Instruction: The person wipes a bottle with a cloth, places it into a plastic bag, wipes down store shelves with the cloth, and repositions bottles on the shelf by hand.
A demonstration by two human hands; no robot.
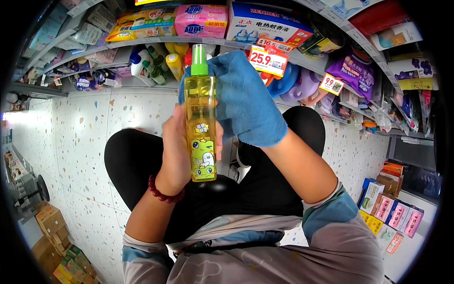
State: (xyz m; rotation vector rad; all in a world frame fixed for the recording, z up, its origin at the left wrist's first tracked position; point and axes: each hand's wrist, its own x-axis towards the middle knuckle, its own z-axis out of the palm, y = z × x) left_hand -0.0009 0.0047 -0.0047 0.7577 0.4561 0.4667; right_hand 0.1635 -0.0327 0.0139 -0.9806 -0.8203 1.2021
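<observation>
Has cardboard boxes (pixel 52 225) stacked at the far lower left, near the pale speckled floor (pixel 85 128). Bends the black-clad left knee (pixel 127 161) out to that side, near a shelf row with dark green bottles (pixel 153 73). Wears a dark red bead bracelet (pixel 165 193) on the left wrist. Grips a yellow bottle (pixel 201 109) in the left hand (pixel 175 146), in front of the body and above the lap, with its green cap (pixel 199 66) pointing toward the shelf and its cartoon frog label (pixel 203 156) facing up. Curls the left fingers behind the lower half, with tips showing at the right edge; cannot tell whether spread or pressed together. Covers the right hand with a blue cloth (pixel 257 109), behind the bottle's upper part and to its right; cannot tell how the fingers lie underneath. Faces a "25.9" price sign (pixel 267 61) beyond the cloth, then a purple bag (pixel 352 71) farther right. Has small price-tagged boxes (pixel 390 208) at the far lower right.
</observation>
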